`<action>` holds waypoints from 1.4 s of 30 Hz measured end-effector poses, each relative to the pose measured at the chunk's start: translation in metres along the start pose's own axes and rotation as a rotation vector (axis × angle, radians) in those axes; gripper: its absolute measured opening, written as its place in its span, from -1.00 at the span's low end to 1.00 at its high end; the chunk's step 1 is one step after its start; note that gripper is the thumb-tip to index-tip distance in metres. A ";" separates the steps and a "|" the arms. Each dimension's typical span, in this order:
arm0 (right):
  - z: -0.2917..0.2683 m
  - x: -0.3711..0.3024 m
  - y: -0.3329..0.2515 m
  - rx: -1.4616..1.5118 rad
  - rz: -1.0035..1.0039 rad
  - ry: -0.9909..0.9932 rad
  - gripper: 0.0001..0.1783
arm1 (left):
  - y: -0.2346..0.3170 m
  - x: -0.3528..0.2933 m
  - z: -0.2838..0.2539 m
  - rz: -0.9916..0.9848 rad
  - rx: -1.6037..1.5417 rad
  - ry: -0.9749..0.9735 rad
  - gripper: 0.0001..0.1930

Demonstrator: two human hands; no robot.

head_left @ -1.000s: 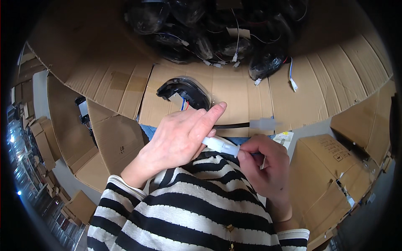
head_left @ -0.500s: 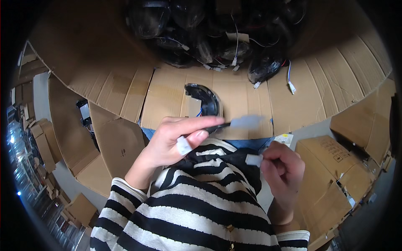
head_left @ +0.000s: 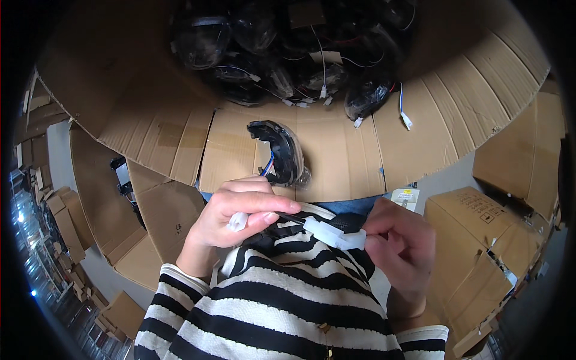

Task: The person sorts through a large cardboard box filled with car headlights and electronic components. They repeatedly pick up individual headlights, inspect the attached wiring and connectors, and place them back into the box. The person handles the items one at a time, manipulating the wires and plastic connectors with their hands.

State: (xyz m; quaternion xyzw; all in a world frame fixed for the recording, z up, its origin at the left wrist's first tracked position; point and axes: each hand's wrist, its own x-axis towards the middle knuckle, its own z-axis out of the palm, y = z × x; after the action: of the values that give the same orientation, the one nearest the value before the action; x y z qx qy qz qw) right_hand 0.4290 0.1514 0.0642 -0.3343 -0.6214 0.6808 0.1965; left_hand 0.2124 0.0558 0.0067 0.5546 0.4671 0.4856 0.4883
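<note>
My left hand [head_left: 231,213] is closed, pinching a black cable [head_left: 292,218] between thumb and forefinger. At that cable's end is a white plastic connector [head_left: 319,230]. A smaller white connector [head_left: 237,222] pokes out between the thumb and fingers of the same hand. My right hand [head_left: 403,243] pinches a second white connector [head_left: 355,241], whose end meets the cable's connector; I cannot tell whether they are locked together. Just beyond my left hand, a curved black lamp-like part [head_left: 289,153] with blue and red wires rests on the cardboard.
A large open cardboard box [head_left: 336,141] lies ahead, with several dark, plastic-wrapped lamp-like parts [head_left: 258,30] and white-plugged leads inside. One wrapped part [head_left: 367,99] sits near its front flap. More boxes stand left [head_left: 168,207] and right [head_left: 474,240].
My left hand has come down and nearer, bringing the cable's connector against the one in my right hand. Earlier the two connectors were apart.
</note>
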 end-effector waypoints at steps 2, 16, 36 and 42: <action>0.002 -0.001 -0.001 -0.066 0.024 0.024 -0.94 | -0.001 -0.001 0.000 0.022 0.052 -0.002 -0.77; 0.010 -0.003 0.013 -0.425 -0.108 0.058 -0.91 | 0.008 -0.008 0.003 0.039 0.474 -0.037 -0.78; 0.002 -0.018 0.041 -0.167 0.104 -0.102 -0.96 | 0.008 -0.335 -0.299 -0.487 1.265 1.073 -0.70; 0.003 -0.020 0.049 -0.206 0.086 -0.093 -0.95 | 0.010 -0.147 -0.179 -0.310 1.228 0.959 -0.75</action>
State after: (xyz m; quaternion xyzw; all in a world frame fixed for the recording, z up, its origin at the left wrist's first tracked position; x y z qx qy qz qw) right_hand 0.4481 0.1277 0.0204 -0.3471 -0.6815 0.6360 0.1026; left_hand 0.0209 -0.0749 0.0135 0.3839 0.8826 0.2534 -0.0972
